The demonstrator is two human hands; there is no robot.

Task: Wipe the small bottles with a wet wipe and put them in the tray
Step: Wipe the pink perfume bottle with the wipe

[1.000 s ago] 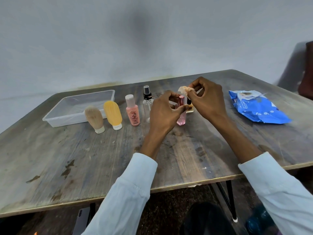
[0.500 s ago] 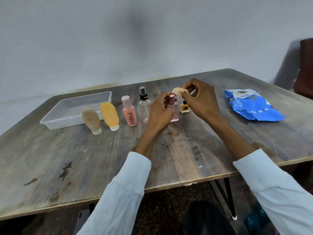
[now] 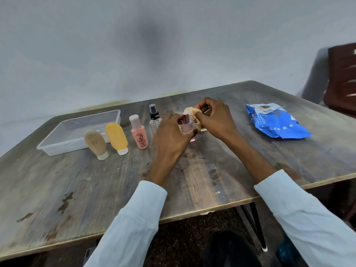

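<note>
The pink bottle [image 3: 186,126] sits upright in the left hand [image 3: 171,135], fingers closed round its body, just above the surface [image 3: 192,180]. The right hand [image 3: 215,118] pinches a crumpled wet wipe [image 3: 189,111] against the cap. Best to turn the bottle steadily under the wipe — cap, shoulders, then sides — before carrying it to the tray [image 3: 57,149], which looks empty.

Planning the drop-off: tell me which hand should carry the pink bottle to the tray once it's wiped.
Left. The left hand already grips the pink bottle, and the clear tray lies on the table's left side. The right hand is busy pinching the wipe and would probably have to cross over.
</note>
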